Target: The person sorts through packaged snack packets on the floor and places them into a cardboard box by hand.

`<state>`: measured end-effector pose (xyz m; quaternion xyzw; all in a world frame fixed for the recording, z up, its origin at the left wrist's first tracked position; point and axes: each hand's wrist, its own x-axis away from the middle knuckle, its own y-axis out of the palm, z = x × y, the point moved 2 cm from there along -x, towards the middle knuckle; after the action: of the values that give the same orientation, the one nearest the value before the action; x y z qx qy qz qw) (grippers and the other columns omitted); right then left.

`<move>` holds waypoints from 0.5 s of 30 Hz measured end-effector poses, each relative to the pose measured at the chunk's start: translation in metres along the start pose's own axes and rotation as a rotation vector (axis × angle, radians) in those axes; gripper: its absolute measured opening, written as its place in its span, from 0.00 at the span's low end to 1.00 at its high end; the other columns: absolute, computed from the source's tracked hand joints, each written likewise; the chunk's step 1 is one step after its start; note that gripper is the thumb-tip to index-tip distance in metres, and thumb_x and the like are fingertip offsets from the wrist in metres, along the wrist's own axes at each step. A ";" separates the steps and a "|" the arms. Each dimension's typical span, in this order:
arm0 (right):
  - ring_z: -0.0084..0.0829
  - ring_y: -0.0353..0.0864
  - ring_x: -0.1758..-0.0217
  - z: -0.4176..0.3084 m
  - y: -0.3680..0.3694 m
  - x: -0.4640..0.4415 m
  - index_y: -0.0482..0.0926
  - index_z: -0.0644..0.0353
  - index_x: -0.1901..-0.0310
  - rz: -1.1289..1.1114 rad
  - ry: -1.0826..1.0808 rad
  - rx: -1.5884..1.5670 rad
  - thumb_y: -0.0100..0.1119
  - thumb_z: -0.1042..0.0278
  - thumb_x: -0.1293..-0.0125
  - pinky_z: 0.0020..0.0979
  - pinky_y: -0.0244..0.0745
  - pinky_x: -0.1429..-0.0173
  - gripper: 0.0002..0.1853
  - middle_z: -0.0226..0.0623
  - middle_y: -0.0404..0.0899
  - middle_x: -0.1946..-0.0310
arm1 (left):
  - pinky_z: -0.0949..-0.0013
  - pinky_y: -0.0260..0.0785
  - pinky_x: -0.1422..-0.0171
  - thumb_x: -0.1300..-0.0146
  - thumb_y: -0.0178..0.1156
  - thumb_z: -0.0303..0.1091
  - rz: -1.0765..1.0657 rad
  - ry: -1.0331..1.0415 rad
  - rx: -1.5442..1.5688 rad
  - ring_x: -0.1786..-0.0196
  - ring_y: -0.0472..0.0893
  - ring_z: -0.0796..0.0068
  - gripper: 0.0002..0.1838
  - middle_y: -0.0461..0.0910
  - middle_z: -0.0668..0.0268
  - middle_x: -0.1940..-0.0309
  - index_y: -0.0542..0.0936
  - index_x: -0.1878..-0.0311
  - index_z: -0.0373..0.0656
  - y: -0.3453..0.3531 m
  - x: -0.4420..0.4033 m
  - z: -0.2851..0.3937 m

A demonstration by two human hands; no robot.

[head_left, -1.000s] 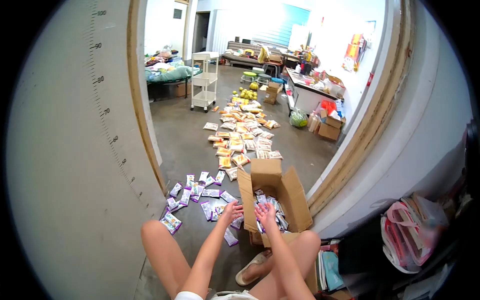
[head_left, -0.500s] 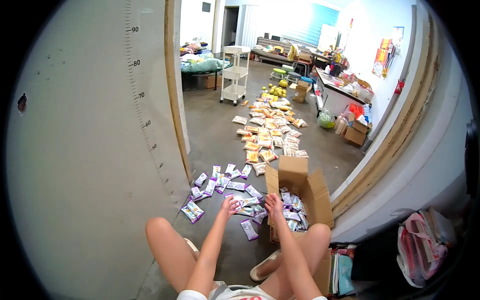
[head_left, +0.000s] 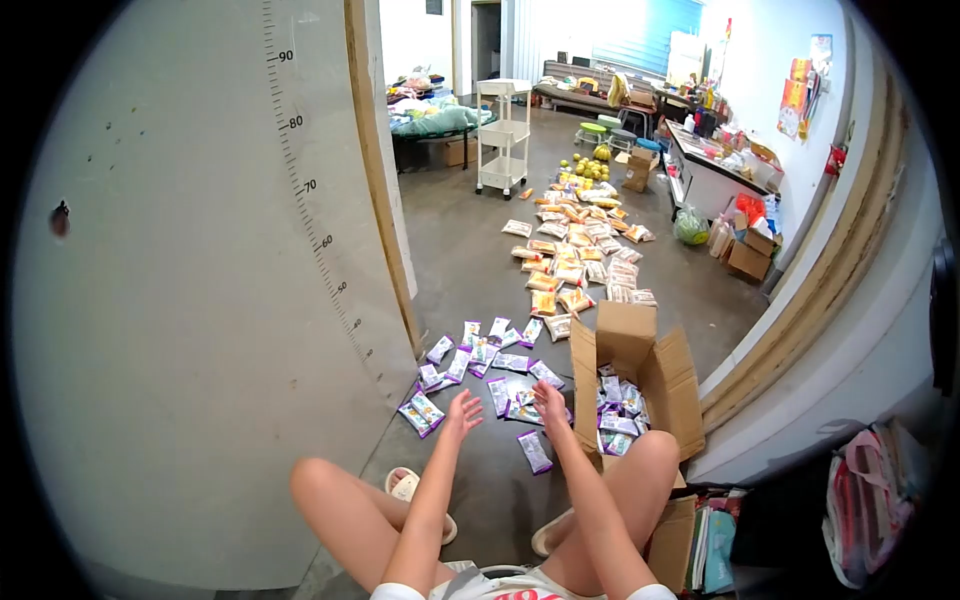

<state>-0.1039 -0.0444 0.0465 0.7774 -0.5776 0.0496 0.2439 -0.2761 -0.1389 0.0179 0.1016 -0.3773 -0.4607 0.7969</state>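
Observation:
My left hand (head_left: 464, 413) is held above the floor with its fingers apart and nothing in it. Just to its right lies a purple and white snack packet (head_left: 499, 396). My right hand (head_left: 549, 406) is also open and empty, above several more packets that it partly covers. One lone packet (head_left: 535, 452) lies nearer to me, between my forearms. To the right of my right hand stands an open cardboard box (head_left: 676, 395), its flaps up, with a heap of the same packets (head_left: 620, 400) inside.
Similar packets (head_left: 421, 413) are scattered to the left by the door panel (head_left: 200, 350). Beyond them a long strip of yellow and white bags (head_left: 569, 270) runs back to yellow-green round fruit (head_left: 590, 168). A white trolley (head_left: 503, 140) stands behind. Books (head_left: 714, 545) sit at my right.
The view has turned left, so the scene sits further right. Both hands have shifted left relative to the packets. The right hand is further from the box, and a packet beside my left hand is uncovered.

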 end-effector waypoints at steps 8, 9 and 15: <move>0.30 0.58 0.52 0.013 -0.027 -0.008 0.65 0.59 0.58 0.071 -0.041 0.090 0.44 0.53 0.50 0.38 0.52 0.51 0.21 0.34 0.64 0.58 | 0.57 0.54 0.54 0.52 0.46 0.50 0.054 -0.030 0.005 0.54 0.63 0.67 0.29 0.63 0.63 0.54 0.54 0.48 0.47 -0.022 0.001 -0.015; 0.29 0.59 0.54 0.014 -0.029 -0.008 0.66 0.59 0.58 0.072 -0.051 0.094 0.44 0.54 0.50 0.38 0.54 0.53 0.21 0.34 0.64 0.60 | 0.57 0.54 0.53 0.52 0.46 0.50 0.059 -0.034 0.006 0.53 0.63 0.66 0.30 0.63 0.63 0.54 0.54 0.48 0.47 -0.023 0.002 -0.016; 0.23 0.66 0.69 0.033 -0.057 -0.049 0.69 0.61 0.66 0.186 -0.197 0.248 0.46 0.53 0.51 0.21 0.61 0.67 0.19 0.32 0.69 0.72 | 0.56 0.52 0.52 0.52 0.45 0.51 0.030 -0.023 -0.026 0.51 0.61 0.66 0.31 0.61 0.63 0.52 0.52 0.47 0.47 -0.023 0.000 -0.025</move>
<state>-0.0742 -0.0035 -0.0190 0.7458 -0.6576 0.0666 0.0827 -0.2737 -0.1561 -0.0108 0.0805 -0.3818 -0.4545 0.8007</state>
